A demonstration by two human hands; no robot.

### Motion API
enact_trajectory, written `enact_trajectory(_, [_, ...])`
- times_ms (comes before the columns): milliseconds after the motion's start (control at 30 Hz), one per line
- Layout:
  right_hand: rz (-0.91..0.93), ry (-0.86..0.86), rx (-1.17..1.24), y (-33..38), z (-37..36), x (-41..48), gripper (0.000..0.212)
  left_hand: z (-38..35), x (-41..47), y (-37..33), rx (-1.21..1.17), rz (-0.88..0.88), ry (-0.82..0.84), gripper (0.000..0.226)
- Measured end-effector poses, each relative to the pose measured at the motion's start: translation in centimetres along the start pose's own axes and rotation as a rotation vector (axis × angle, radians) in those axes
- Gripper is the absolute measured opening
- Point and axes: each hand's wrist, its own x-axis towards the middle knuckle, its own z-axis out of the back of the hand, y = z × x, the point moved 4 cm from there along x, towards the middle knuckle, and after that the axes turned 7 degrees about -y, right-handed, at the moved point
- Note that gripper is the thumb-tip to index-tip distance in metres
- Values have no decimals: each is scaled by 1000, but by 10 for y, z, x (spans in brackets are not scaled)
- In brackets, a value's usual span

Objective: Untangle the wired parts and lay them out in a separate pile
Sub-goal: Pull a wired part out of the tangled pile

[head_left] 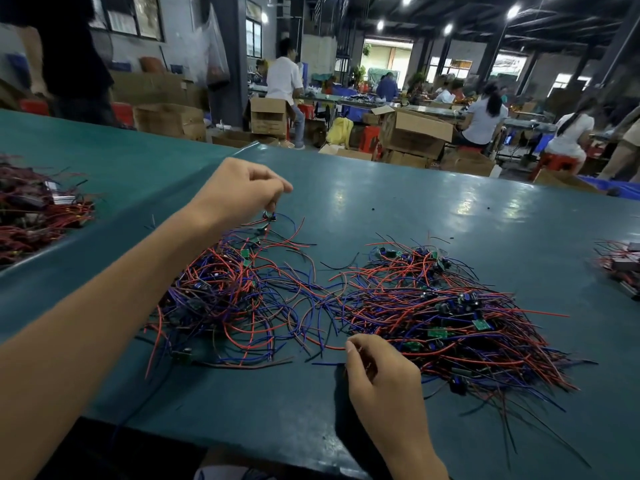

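Note:
Two heaps of small green circuit boards with red, blue and black wires lie on the green table (398,199). The left heap (228,296) is looser; the right heap (440,313) is denser. My left hand (242,192) hovers over the far end of the left heap and pinches a small wired part (269,215) between fingertips and thumb. My right hand (381,368) rests at the near edge of the right heap, fingers curled, pinching a thin wire (329,348) that runs left from it.
Another pile of red-wired parts (31,209) sits at the far left, and a smaller one (620,265) at the right edge. Cardboard boxes (415,133) and seated workers fill the floor behind the table. The table's near edge runs just below my right wrist.

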Motion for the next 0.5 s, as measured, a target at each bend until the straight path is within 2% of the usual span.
enact_trajectory(100, [17, -163, 179, 9, 8, 4, 10, 4, -2, -20, -145, 70, 75, 28])
enact_trajectory(167, [30, -199, 277, 17, 10, 13, 19, 1, -5, -29, -233, 107, 171, 28])
enact_trajectory(300, [74, -111, 309, 37, 0, 43, 51, -18, -17, -34, -373, 197, 394, 29])
enact_trajectory(367, [141, -102, 226, 48, -4, 55, 64, -29, -23, -31, -448, 229, 506, 30])
enact_trajectory(433, [258, -129, 76, 55, -5, 64, 59, -38, -31, -22, -519, 277, 609, 29])
enact_trajectory(500, [316, -131, 15, 59, -3, 68, 41, -46, -35, -9, -639, 351, 668, 28])
